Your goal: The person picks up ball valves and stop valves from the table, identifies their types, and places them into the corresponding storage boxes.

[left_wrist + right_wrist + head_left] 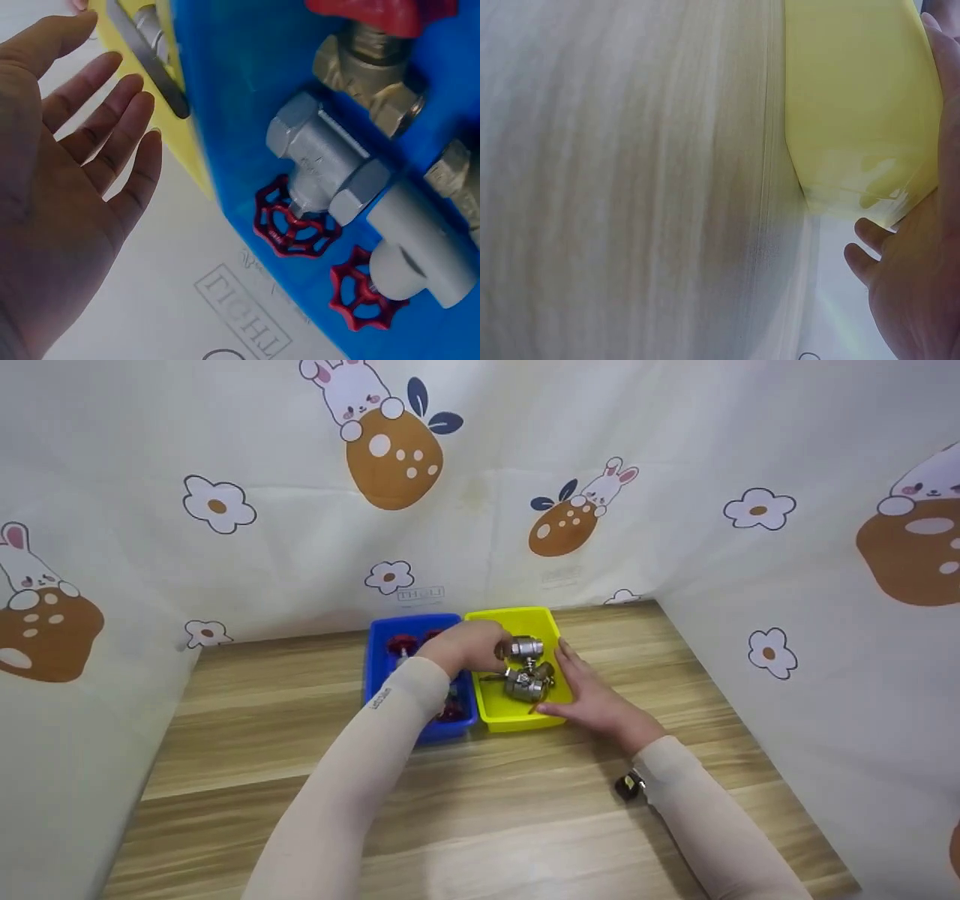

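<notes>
Over the left part of the yellow bin (517,620) is my left hand (474,646), its fingertips beside a metal ball valve (527,646) in the head view. The left wrist view shows these fingers (112,142) loosely extended, holding nothing, near a grey lever handle (150,60). Another ball valve (526,688) lies lower in the same bin. My right hand (596,699) rests along the bin's right side, thumb at the front corner. Its fingers (871,259) stretch along the rim in the right wrist view.
A blue bin (442,733) adjoins the yellow one on the left. Inside it are several valves with red handwheels (296,229), including a silver valve (319,154). Both bins stand on a wood-grain table (495,810), close to a patterned curtain (480,532) behind.
</notes>
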### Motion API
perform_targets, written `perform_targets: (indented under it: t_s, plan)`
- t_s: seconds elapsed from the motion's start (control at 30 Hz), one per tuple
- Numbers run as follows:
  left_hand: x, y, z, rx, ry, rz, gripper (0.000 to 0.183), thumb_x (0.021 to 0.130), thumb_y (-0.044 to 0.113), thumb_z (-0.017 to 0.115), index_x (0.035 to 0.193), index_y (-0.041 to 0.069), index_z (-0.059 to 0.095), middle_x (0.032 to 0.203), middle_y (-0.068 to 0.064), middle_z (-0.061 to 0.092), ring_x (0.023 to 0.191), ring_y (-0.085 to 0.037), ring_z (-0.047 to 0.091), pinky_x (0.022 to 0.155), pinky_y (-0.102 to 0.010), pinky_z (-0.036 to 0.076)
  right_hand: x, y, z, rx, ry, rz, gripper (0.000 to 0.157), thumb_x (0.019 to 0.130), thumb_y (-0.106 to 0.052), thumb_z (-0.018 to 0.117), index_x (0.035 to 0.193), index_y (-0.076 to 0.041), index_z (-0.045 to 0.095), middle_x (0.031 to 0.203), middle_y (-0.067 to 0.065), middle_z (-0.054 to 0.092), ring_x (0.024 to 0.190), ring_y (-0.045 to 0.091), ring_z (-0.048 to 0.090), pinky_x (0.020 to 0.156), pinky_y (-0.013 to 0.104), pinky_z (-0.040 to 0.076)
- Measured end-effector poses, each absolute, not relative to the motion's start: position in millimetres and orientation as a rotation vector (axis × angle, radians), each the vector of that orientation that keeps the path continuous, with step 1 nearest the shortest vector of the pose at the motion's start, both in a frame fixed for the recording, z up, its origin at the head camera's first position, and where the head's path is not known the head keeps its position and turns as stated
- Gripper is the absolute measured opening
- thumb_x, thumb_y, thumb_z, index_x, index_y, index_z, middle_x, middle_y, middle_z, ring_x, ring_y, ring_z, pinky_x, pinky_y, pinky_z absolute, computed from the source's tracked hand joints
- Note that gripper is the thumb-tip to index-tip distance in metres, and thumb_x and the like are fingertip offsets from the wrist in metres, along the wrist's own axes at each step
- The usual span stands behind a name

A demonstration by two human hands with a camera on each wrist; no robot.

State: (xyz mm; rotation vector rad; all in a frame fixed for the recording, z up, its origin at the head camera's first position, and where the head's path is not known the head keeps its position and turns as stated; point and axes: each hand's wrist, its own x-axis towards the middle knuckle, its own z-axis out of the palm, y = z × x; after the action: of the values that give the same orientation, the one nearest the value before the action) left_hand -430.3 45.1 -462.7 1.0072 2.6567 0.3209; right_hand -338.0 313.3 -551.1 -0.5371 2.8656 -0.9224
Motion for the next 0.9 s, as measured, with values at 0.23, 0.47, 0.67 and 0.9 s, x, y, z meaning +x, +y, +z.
perform_targets:
  t_s: [0.23, 0.47, 0.67, 0.9]
  plan:
    - [-422.8, 48.5, -467.9, 0.998, 2.619, 0.346, 0.028, 0.102, 0.038, 0.083, 0.119, 0.015, 0.083, 0.105, 0.001, 0.077, 0.095, -0.022, 0.067, 0.097, -0.04, 0.059, -337.8, 312.1, -551.8, -0.535, 2.862, -0.924, 0.122, 0.095, -0.062, 0.081, 0.178, -0.009, 0.009, 0.186, 0.007, -0.005, 0.169, 0.042, 0.006, 0.132, 0.066, 0.016]
    - [-417.0, 53.4, -468.3, 1.055, 2.609, 0.284, 0.009, 0.102, 0.023, 0.084, 0.106, 0.015, 0.085, 0.099, 0.002, 0.077, 0.091, -0.022, 0.066, 0.094, -0.039, 0.06, -338.8, 313.1, -553.4, -0.54, 2.868, -0.92, 0.123, 0.094, -0.064, 0.081, 0.178, -0.009, 0.011, 0.186, 0.007, -0.004, 0.169, 0.04, 0.006, 0.133, 0.062, 0.016]
    - [-415.0, 56.2, -470.7, 1.026, 2.616, 0.268, 0.003, 0.1, 0.015, 0.084, 0.101, 0.017, 0.086, 0.095, 0.002, 0.076, 0.087, -0.023, 0.066, 0.088, -0.036, 0.059, -337.6, 313.5, -552.1, -0.54, 2.862, -0.929, 0.129, 0.09, -0.075, 0.078, 0.178, -0.009, 0.01, 0.187, 0.004, -0.005, 0.17, 0.039, 0.005, 0.133, 0.063, 0.016]
    - [-413.4, 62.3, -470.8, 1.036, 2.655, 0.175, 0.003, 0.099, 0.013, 0.083, 0.098, 0.013, 0.086, 0.09, -0.001, 0.073, 0.082, -0.024, 0.063, 0.077, -0.035, 0.056, -337.8, 313.9, -552.6, -0.529, 2.869, -0.913, 0.128, 0.091, -0.075, 0.077, 0.179, -0.011, 0.01, 0.187, 0.004, -0.006, 0.17, 0.039, 0.005, 0.133, 0.064, 0.016]
